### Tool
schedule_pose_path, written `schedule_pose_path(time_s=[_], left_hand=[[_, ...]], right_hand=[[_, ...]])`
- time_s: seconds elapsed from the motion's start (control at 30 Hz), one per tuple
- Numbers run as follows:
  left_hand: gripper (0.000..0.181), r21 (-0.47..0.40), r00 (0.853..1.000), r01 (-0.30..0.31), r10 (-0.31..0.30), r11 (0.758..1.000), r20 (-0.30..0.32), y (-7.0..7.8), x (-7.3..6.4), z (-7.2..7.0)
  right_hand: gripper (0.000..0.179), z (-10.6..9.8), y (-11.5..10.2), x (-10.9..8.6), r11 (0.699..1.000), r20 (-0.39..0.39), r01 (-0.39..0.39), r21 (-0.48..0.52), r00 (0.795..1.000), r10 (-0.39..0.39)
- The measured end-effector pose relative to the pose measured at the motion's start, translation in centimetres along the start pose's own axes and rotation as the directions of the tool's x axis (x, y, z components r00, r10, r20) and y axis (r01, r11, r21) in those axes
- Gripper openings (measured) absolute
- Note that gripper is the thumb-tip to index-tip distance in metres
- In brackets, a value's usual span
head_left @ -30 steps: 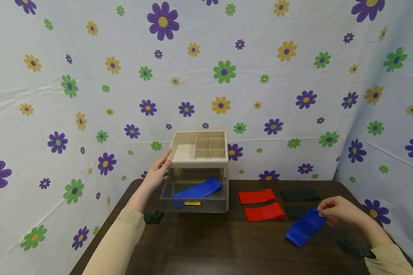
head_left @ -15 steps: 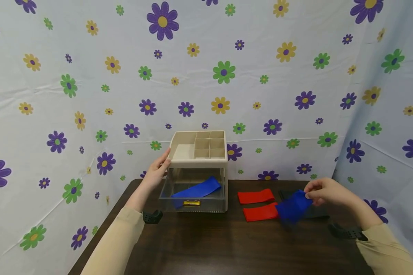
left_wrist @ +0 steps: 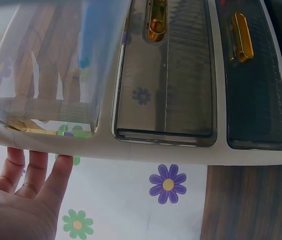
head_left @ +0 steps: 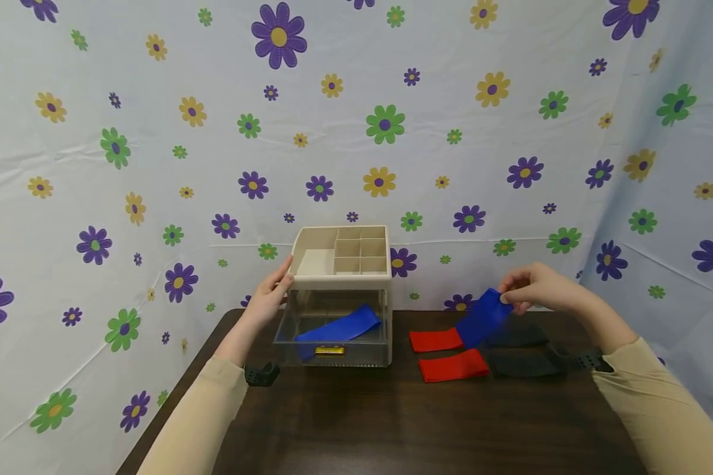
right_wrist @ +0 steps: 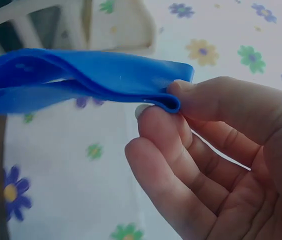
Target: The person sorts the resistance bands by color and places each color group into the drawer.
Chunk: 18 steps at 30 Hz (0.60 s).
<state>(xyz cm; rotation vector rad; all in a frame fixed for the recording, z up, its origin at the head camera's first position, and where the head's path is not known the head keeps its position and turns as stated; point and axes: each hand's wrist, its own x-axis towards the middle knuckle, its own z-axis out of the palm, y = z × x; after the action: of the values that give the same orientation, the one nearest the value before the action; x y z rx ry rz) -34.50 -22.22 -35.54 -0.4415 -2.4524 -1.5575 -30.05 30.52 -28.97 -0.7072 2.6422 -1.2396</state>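
Above the tabletop (head_left: pixel 344 422) I have the right hand (head_left: pixel 537 287) pinching a blue band (head_left: pixel 483 321), left hand (head_left: pixel 270 294) straight-fingered against the drawer box (head_left: pixel 340 282).

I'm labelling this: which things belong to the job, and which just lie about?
Seems part of the job:
right hand, pinching a blue band
left hand, touching the organizer
open drawer, with another blue band inside

Seems just lying about:
near red band, far red band
near dark band, far dark band

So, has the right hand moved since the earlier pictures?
Yes: in the head view, the right hand moved up and leftward relative to the drawer unit.
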Motion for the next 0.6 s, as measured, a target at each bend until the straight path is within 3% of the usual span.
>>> schedule_pose_path(time_s=[0.23, 0.6], left_hand=[[0.053, -0.014, 1.000, -0.020, 0.020, 1.000, 0.004, 0.0, -0.2, -0.1], [0.054, -0.004, 1.000, 0.004, -0.004, 1.000, 0.001, -0.1, 0.0, -0.1]], right_hand=[[0.021, -0.7, -4.2, 2.8, 0.999, -0.044, 0.017, -0.038, 0.999, -0.018], [0.020, -1.6, -10.1, 6.1, 0.995, -0.067, 0.064, -0.075, 0.995, -0.069]])
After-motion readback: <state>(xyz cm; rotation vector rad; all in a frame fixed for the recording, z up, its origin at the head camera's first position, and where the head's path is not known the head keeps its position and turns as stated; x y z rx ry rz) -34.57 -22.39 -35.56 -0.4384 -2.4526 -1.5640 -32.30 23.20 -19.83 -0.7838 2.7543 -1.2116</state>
